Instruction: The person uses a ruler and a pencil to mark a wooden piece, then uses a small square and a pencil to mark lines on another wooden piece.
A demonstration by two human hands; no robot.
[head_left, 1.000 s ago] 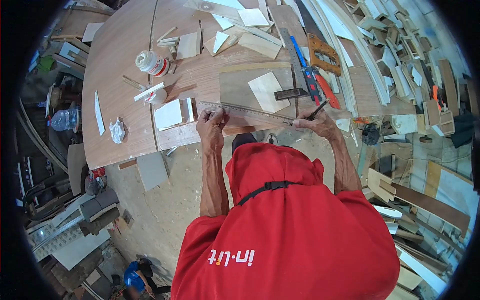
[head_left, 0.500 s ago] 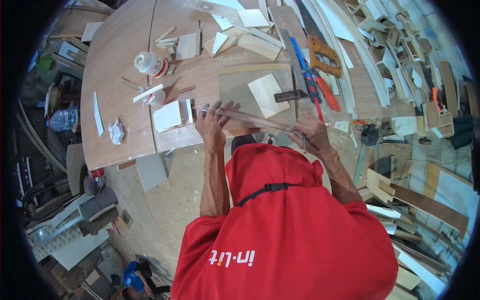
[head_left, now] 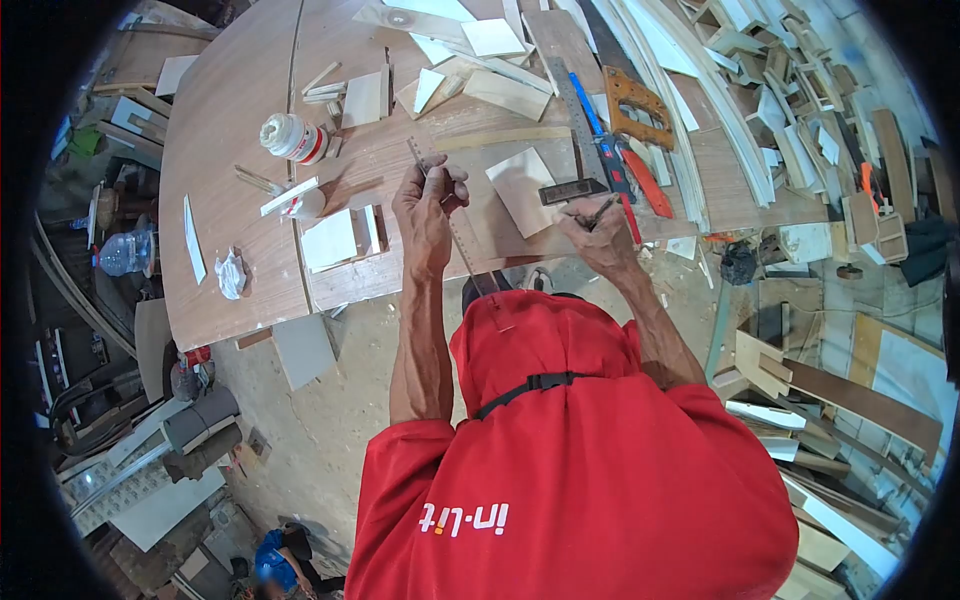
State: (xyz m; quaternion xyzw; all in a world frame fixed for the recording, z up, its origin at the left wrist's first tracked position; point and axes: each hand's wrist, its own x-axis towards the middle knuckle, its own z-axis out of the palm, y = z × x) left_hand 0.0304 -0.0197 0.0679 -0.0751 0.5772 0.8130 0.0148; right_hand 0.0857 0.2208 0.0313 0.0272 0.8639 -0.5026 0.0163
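Observation:
My left hand (head_left: 430, 205) is closed around a clear ruler (head_left: 462, 248), which slants from above the table down toward the red hood. Lower right, my right hand (head_left: 602, 240) grips a dark pen-like marking tool (head_left: 604, 210) between its fingers. Just above that hand, a try square (head_left: 572, 191) overlaps the corner of a pale wooden board (head_left: 522, 192). A pale block of wood (head_left: 332, 240) lies left of my left hand.
A handsaw (head_left: 638, 108), a red-handled tool (head_left: 646, 184) and a long metal rule (head_left: 575, 120) lie at the right. A white jar (head_left: 292, 138) and crumpled tissue (head_left: 231, 274) stand left. Wood offcuts (head_left: 508, 95) cover the back. Another person (head_left: 280, 562) is low left.
The ruler, earlier stretched between both hands, has swung to a steep slant in my left hand alone. My right hand has let go of it and moved slightly up and left.

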